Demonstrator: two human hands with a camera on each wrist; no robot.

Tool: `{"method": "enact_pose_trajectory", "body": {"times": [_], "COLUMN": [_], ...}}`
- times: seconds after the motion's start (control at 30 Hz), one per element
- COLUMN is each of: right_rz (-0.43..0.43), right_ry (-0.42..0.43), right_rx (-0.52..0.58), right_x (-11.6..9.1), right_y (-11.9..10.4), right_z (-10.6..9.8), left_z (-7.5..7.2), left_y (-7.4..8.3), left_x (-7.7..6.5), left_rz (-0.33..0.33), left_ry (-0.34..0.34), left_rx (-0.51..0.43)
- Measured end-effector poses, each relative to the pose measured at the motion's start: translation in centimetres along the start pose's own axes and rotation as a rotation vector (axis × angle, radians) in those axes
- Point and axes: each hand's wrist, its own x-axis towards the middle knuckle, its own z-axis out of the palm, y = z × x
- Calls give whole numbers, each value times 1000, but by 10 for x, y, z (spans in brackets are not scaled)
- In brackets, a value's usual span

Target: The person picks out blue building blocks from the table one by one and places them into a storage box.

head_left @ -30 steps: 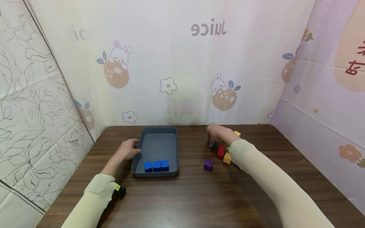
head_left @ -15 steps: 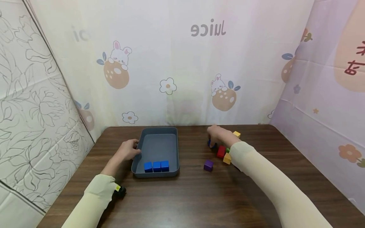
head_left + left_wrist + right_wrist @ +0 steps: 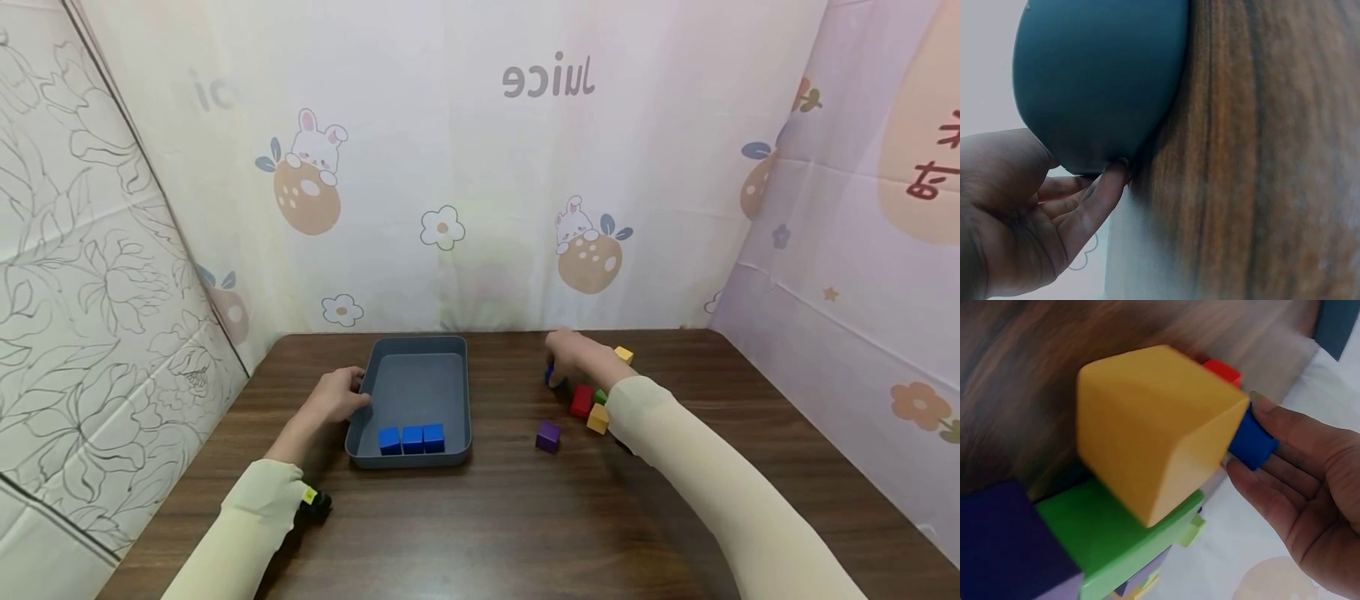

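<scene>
My left hand (image 3: 334,395) grips the left wall of a grey rectangular tray (image 3: 461,392). In the left wrist view, its fingers (image 3: 1094,209) lie against the tray's dark outer side (image 3: 1100,81). Three blue blocks (image 3: 413,439) stand in a row along the tray's near end. To the right of the tray, my right hand (image 3: 573,353) pinches another blue block (image 3: 1252,442) between thumb and fingers. Close to that hand lie a red block (image 3: 582,400), a yellow block (image 3: 1132,419) and a green block (image 3: 1100,528). My fingers partly cover the pinched block.
A purple block (image 3: 548,436) lies nearest the front, between tray and pile. One more yellow block (image 3: 623,355) lies behind my right forearm. My right sleeve (image 3: 675,433) hides part of the pile. A patterned curtain (image 3: 480,167) rises at the back edge of the wooden table (image 3: 465,533).
The blue block in my right fingers has tilted slightly and shows a little more of its left side. My left hand and the tray stay where they were.
</scene>
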Motion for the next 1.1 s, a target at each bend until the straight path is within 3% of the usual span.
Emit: {"method": "enact_pose_trajectory", "body": {"times": [0.13, 0.4, 0.73, 1.1], "right_rz": [-75, -189, -237, -265], "right_ry": [53, 141, 218, 288], "right_rx": [-28, 28, 182, 230], "right_x": [-2, -9, -26, -46], "right_y": [-2, -6, -19, -37], "right_z": [-4, -13, -10, -1], "left_z": [1, -1, 1, 1], "left_y": [0, 0, -2, 0], "left_x": [0, 0, 1, 0], "left_rz": [12, 8, -4, 5], "left_ry": [7, 6, -1, 4], "left_rx": [10, 19, 8, 10]}}
